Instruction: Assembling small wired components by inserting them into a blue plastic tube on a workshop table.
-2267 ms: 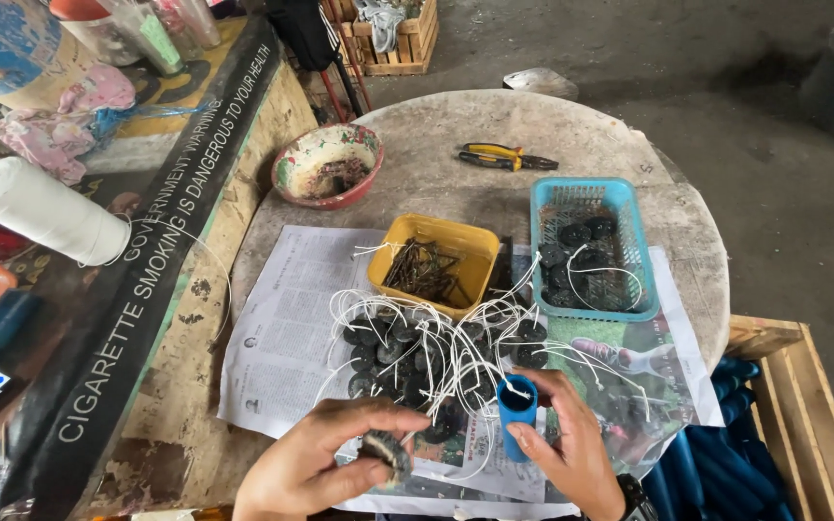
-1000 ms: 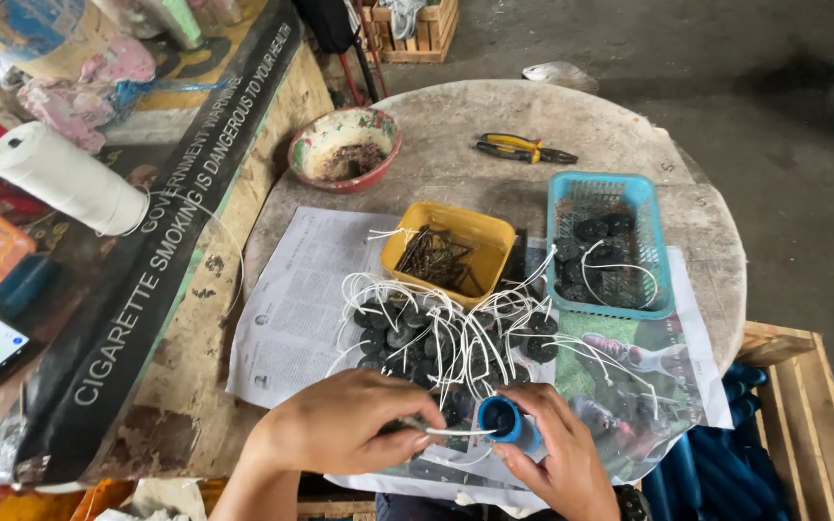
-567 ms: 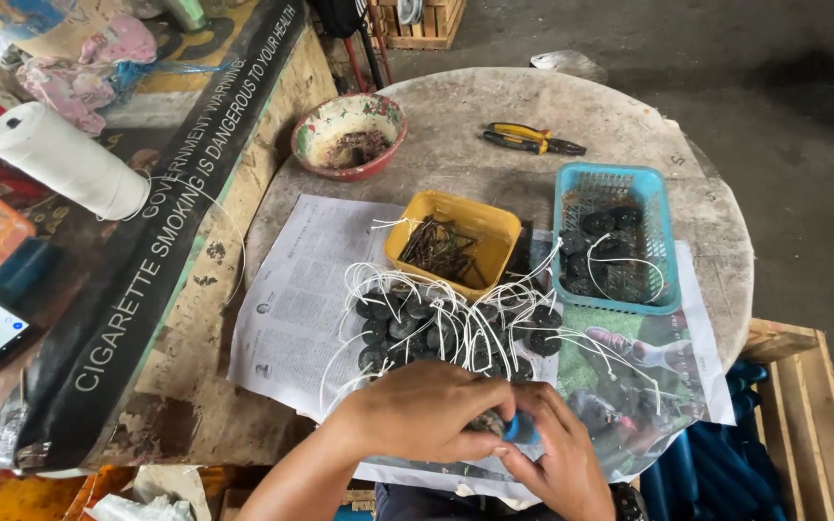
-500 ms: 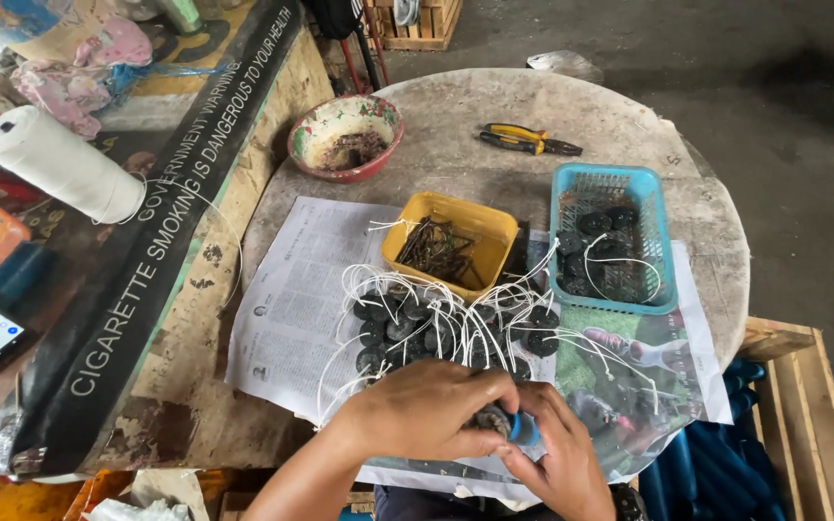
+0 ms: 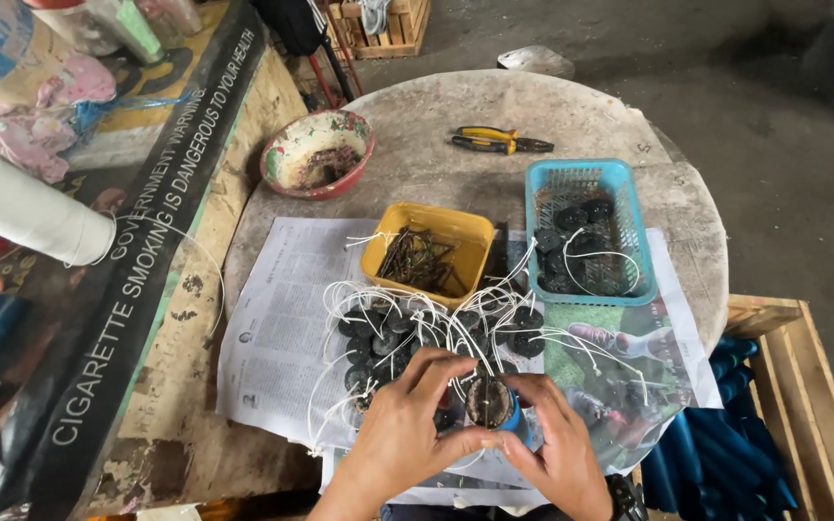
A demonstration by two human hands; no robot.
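My left hand (image 5: pixel 403 434) and my right hand (image 5: pixel 562 453) meet at the near edge of a round table. Together they grip a short blue tube (image 5: pixel 506 417) with a dark round plug (image 5: pixel 487 400) sitting in its open top. Just beyond my fingers lies a heap of black discs with white strings (image 5: pixel 417 333) on spread newspaper (image 5: pixel 277 328). A yellow tray of thin brown sticks (image 5: pixel 427 253) stands behind the heap. To its right a blue mesh basket (image 5: pixel 586 232) holds more black discs.
A painted bowl (image 5: pixel 318 152) and yellow-handled pliers (image 5: pixel 499 141) lie at the far side of the table (image 5: pixel 494 106). A spool of white string (image 5: pixel 31 210) rests at left on a printed banner. Blue tubes (image 5: pixel 726 463) lie in a wooden crate at right.
My left hand came across from the left and joined my right hand on the blue tube. A dark plug now sits in the tube's top.
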